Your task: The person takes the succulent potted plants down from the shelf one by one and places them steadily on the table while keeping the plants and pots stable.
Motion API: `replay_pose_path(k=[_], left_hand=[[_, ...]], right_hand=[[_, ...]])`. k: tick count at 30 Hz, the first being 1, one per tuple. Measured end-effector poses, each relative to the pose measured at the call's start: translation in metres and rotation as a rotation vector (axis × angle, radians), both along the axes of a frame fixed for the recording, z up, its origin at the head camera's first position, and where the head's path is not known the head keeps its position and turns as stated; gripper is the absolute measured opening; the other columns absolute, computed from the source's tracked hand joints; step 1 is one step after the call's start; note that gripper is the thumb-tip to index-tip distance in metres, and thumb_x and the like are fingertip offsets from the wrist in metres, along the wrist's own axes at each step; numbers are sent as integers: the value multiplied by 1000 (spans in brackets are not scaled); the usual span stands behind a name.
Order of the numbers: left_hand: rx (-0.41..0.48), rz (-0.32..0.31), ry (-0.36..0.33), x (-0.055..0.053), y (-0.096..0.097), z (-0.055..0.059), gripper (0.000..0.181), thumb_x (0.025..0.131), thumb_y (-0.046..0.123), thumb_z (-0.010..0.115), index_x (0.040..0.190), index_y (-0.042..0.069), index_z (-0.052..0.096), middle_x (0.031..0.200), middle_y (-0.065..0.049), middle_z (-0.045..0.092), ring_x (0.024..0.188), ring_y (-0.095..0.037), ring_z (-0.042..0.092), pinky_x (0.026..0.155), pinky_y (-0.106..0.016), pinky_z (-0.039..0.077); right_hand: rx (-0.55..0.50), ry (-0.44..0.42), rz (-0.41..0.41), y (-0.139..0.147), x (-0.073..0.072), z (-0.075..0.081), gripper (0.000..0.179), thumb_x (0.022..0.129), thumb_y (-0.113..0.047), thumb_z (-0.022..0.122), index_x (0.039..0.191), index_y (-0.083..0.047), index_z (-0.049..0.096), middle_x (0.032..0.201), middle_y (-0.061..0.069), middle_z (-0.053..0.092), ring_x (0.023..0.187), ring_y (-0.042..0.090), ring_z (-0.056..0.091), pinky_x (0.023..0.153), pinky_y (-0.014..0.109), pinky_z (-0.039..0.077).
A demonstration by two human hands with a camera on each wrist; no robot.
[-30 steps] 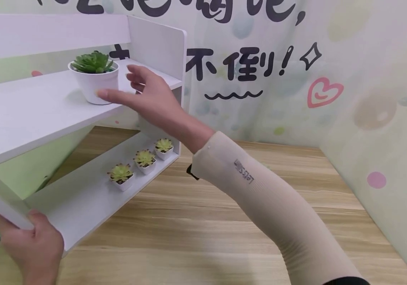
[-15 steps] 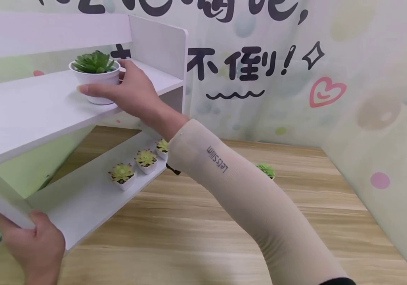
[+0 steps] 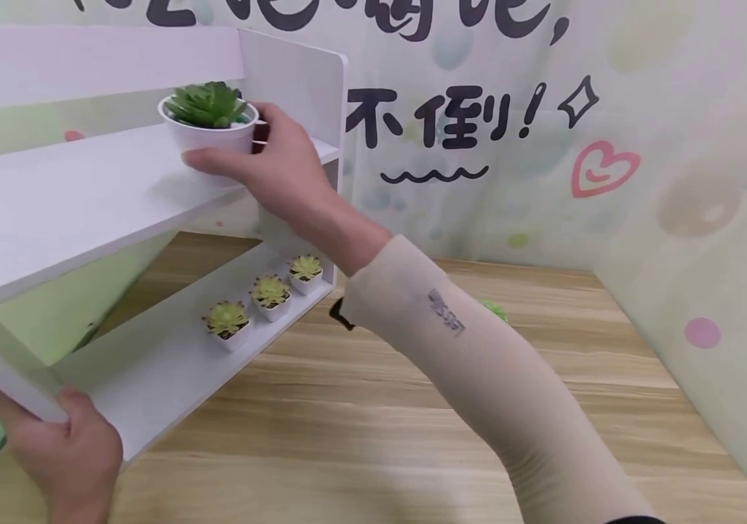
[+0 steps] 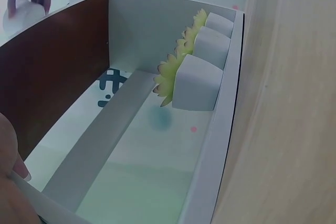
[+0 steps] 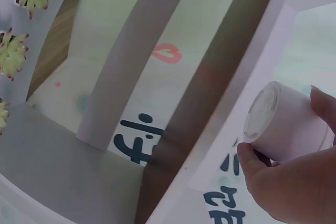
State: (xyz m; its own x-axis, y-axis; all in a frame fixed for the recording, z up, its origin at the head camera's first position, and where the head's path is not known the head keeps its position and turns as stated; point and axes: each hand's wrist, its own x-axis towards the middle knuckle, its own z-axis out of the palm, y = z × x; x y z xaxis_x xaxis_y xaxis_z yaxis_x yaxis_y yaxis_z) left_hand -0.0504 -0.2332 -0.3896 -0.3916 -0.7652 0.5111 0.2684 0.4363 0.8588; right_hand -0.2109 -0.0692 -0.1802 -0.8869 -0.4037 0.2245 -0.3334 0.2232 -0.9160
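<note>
My right hand (image 3: 291, 167) grips a round white pot (image 3: 206, 140) with a green succulent (image 3: 211, 105), thumb across the front and fingers round the far right side. The pot is held over the upper board (image 3: 52, 196) of a white shelf, near its right end. In the right wrist view the underside of the pot (image 5: 265, 111) shows, free of the board. My left hand (image 3: 68, 447) holds the shelf's left upright (image 3: 9, 371), thumb on the near side. Only part of that hand (image 4: 8, 156) appears in the left wrist view.
Three small yellow-green succulents (image 3: 228, 320) in square white pots line the right part of the lower board (image 3: 137, 375). Another green plant (image 3: 495, 309) on the wooden table (image 3: 347, 437) is mostly hidden behind my right sleeve. A printed wall stands behind.
My right hand closed round the white pot, which first stood on the upper board, then lifted it and shifted it to the right. The left hand stayed on the upright.
</note>
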Motion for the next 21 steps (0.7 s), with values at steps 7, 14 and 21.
replay_pose_path(k=[7, 14, 21], left_hand=[[-3, -7, -36, -2, -3, -4, 76, 90, -1, 37, 162, 9, 15, 168, -4, 25, 149, -8, 28, 119, -15, 20], [-16, 1, -32, -4, -9, -11, 77, 89, -1, 37, 162, 9, 16, 168, -4, 27, 148, -9, 30, 119, -18, 21], [-8, 7, -29, -4, -14, -19, 77, 89, -1, 38, 162, 10, 17, 167, -3, 28, 147, -10, 32, 119, -18, 22]], right_hand=[[-90, 82, -35, 39, 1, -11, 74, 76, -23, 87, 141, -16, 52, 129, -3, 62, 113, 9, 61, 91, 19, 52], [-108, 83, -48, 73, 1, -38, 71, 79, -17, 85, 141, -14, 51, 132, 2, 60, 118, 15, 61, 97, 28, 54], [-121, 10, -62, 94, -3, -76, 71, 80, -9, 83, 141, -8, 49, 135, 8, 58, 123, 20, 59, 103, 33, 52]])
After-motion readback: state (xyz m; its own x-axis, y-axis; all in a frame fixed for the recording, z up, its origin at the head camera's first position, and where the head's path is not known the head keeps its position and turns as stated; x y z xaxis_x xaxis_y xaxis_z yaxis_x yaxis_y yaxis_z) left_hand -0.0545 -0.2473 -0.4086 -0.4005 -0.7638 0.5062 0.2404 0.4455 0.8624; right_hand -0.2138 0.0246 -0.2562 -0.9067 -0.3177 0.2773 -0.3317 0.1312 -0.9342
